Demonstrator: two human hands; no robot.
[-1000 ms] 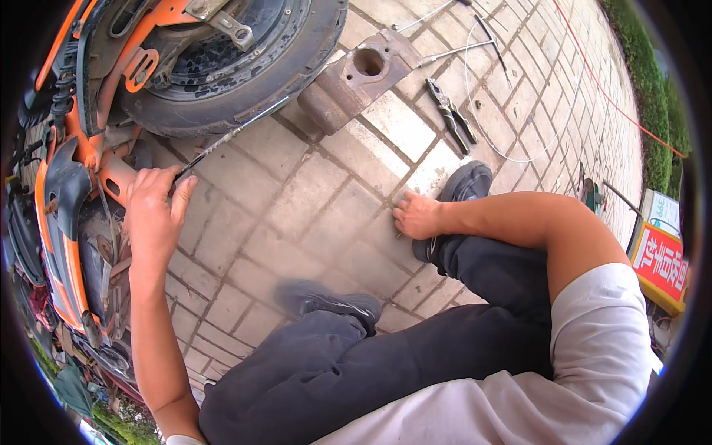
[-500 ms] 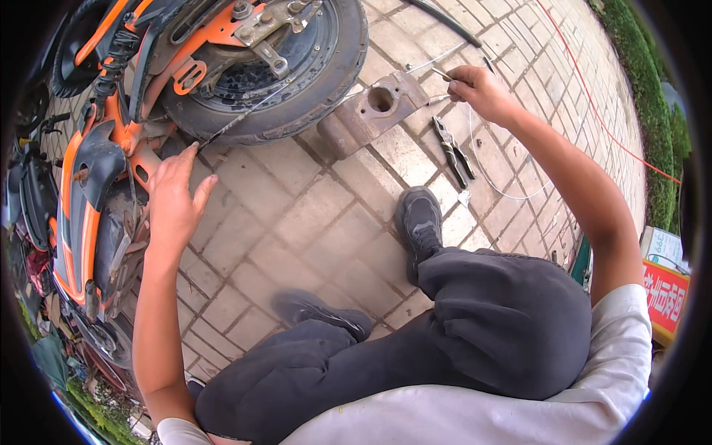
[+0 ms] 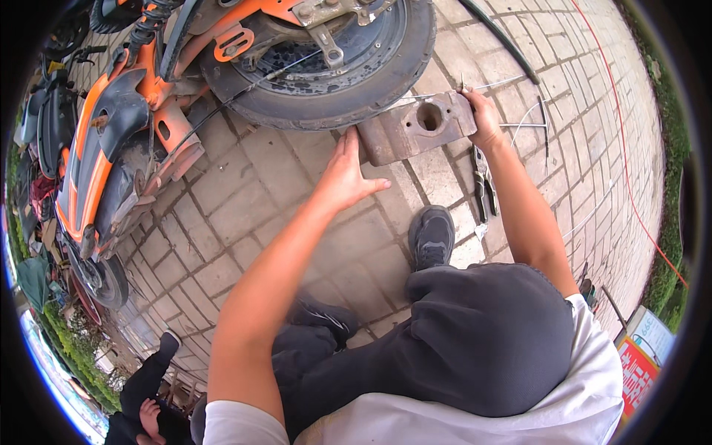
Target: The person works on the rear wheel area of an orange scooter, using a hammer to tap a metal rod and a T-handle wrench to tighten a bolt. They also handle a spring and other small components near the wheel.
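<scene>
A rusty brown metal block (image 3: 404,130) with a large round hole stands on the paving beside the motorbike's black tyre (image 3: 297,111). My left hand (image 3: 345,176) has its straight fingers against the block's left end, with the thumb spread away. At the other end, my right hand (image 3: 486,120) has its fingers curled on the far right corner. A small pointed bit sticks up by these fingertips; what it is, I cannot make out. Pliers with dark handles (image 3: 483,189) lie just below my right hand. A thin cable (image 3: 278,72) runs across the wheel on the left.
The orange and black motorbike (image 3: 111,119) lies at the left. A black tube (image 3: 504,41) and a T-shaped metal rod (image 3: 526,125) rest on the paving right of the block. A red line (image 3: 619,126) crosses farther right. Another person's hand (image 3: 150,419) shows at lower left.
My left hand has let go of the thin cable and moved right to the block. My right hand has come in to the block's right end. The view has shifted left and turned slightly.
</scene>
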